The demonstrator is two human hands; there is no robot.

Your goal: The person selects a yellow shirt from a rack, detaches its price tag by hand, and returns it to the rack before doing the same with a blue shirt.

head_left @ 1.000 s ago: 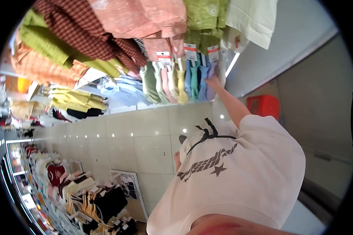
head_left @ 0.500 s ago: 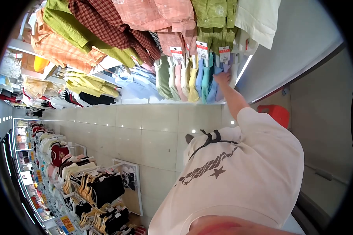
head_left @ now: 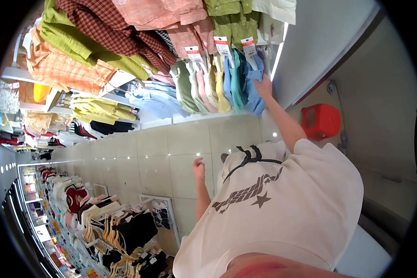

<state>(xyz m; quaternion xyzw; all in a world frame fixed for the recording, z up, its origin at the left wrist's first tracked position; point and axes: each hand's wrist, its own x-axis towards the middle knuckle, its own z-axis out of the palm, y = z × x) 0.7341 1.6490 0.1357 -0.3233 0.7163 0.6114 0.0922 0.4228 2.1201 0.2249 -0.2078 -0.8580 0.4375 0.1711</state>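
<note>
At the right end of a low row of hanging garments, my right hand (head_left: 264,86) is closed on the edge of a blue garment (head_left: 255,98). Beside that garment, to its left, hangs a teal one (head_left: 237,88), then several yellow, pink and green ones. A price tag (head_left: 249,47) hangs just above the blue garment. My left hand (head_left: 198,167) is over the tiled floor, left of my waist, with loosely bent fingers a little apart and nothing in them.
Red checked (head_left: 111,28), pink and green clothes hang above the low row. A white panel (head_left: 315,51) borders the rack on the right, with a red stool (head_left: 320,122) below it. Racks of black clothes on wooden hangers (head_left: 135,228) stand at the lower left.
My left hand has come into view over the floor. My right hand has closed on the blue garment, which now shows more of its front. The view has shifted slightly.
</note>
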